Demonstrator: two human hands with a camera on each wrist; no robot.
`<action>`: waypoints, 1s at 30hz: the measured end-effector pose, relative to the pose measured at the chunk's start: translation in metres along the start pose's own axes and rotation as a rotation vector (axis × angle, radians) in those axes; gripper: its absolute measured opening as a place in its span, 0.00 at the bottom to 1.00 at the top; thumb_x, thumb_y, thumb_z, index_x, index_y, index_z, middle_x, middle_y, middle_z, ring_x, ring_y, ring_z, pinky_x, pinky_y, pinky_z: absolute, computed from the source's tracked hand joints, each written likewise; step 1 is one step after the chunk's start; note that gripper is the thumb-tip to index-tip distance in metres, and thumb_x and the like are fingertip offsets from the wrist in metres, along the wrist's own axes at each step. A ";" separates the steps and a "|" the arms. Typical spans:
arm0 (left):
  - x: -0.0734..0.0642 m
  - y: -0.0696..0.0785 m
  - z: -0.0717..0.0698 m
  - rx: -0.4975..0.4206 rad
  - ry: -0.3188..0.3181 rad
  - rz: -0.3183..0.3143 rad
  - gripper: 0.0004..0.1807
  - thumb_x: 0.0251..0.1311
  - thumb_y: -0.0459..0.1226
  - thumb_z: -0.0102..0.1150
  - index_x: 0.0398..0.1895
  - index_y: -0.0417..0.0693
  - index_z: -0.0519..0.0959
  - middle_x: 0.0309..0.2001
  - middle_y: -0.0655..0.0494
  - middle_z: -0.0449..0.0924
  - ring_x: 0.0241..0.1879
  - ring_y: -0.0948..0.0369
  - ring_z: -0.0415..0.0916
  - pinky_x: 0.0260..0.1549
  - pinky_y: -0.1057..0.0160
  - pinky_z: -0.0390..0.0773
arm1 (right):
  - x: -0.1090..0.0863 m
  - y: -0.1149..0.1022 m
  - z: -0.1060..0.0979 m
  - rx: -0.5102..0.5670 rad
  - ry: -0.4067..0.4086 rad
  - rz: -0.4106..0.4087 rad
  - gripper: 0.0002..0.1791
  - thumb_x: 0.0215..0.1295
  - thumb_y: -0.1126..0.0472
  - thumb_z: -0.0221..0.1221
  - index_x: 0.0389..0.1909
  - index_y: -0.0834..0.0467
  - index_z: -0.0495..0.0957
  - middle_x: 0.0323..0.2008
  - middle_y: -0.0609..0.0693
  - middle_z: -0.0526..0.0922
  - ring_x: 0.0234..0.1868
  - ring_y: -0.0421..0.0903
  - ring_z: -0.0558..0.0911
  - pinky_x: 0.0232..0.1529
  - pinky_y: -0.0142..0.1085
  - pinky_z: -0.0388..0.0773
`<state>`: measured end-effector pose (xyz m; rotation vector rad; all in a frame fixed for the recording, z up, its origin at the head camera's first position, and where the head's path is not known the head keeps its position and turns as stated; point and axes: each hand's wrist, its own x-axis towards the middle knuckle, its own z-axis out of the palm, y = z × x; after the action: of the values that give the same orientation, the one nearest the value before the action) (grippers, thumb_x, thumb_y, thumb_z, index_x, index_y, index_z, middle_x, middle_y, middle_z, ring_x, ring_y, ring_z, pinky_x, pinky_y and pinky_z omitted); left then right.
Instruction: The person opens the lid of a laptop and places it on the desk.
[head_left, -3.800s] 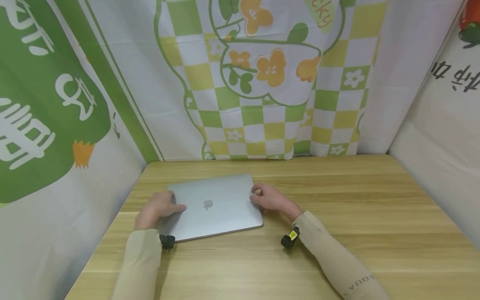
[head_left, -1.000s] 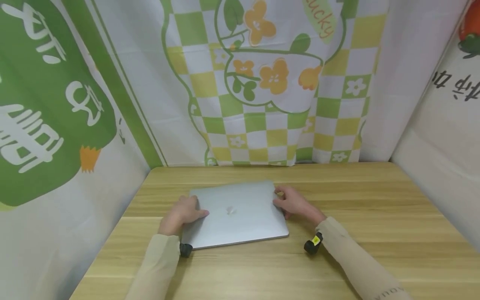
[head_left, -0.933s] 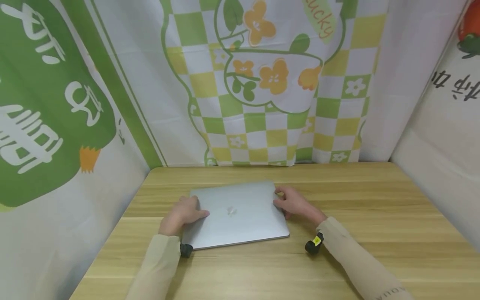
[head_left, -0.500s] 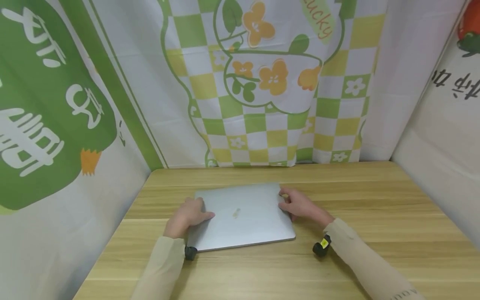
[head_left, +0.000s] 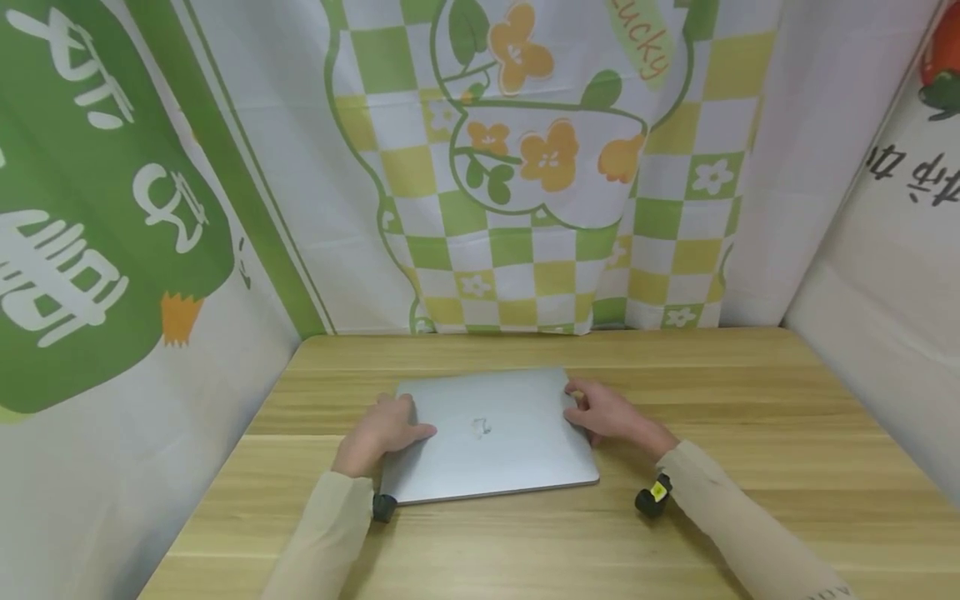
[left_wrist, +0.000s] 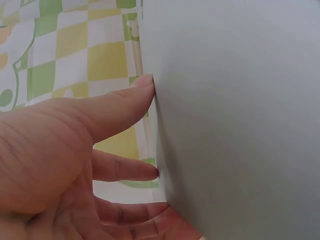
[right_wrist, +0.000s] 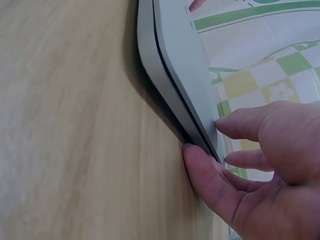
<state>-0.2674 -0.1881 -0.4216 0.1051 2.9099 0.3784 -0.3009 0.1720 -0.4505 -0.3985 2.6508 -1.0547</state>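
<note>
A closed silver laptop [head_left: 510, 454] with an apple logo on its lid lies on the wooden table, lid up and turned at a slight angle. My left hand [head_left: 378, 433] grips its left edge; the thumb lies over the lid and the other fingers are along the side. In the left wrist view, the fingertips [left_wrist: 145, 82] meet the edge of the grey lid. At the opposite side, my right hand [head_left: 611, 414] pinches the right edge. The right wrist view has one finger [right_wrist: 205, 172] at the lower edge, beside the table, and another digit against the lid.
The wooden table [head_left: 750, 467] extends around the laptop, with its far edge against a checkered, flower-printed curtain [head_left: 555, 250]. Printed cloth walls stand at left and right. A small black camera sits on each wrist, the right one [head_left: 652, 496] bearing a yellow label.
The laptop has slid to the right across the table and turned slightly. Both hands have travelled with it, keeping their hold on its two sides.
</note>
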 end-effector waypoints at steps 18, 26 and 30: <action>0.010 0.023 0.007 0.006 0.002 0.041 0.41 0.60 0.55 0.63 0.63 0.30 0.68 0.57 0.28 0.72 0.47 0.46 0.74 0.47 0.44 0.80 | -0.014 0.018 -0.015 -0.066 0.008 -0.016 0.27 0.68 0.59 0.59 0.66 0.61 0.67 0.25 0.52 0.77 0.18 0.44 0.76 0.18 0.35 0.78; 0.013 0.037 0.008 0.006 0.015 0.060 0.38 0.58 0.54 0.65 0.60 0.31 0.71 0.50 0.36 0.78 0.51 0.45 0.72 0.50 0.46 0.78 | -0.023 0.023 -0.022 -0.060 0.019 -0.032 0.27 0.68 0.60 0.58 0.66 0.64 0.66 0.24 0.52 0.77 0.16 0.44 0.76 0.18 0.37 0.78; 0.014 0.043 0.009 0.008 0.008 0.058 0.39 0.59 0.55 0.64 0.61 0.31 0.70 0.54 0.34 0.77 0.54 0.43 0.72 0.51 0.44 0.78 | -0.026 0.025 -0.024 -0.064 0.035 -0.031 0.27 0.68 0.60 0.59 0.65 0.64 0.67 0.24 0.52 0.77 0.16 0.44 0.76 0.17 0.37 0.77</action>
<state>-0.2777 -0.1433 -0.4217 0.1894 2.9215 0.3778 -0.2885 0.2137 -0.4470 -0.4397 2.7230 -0.9970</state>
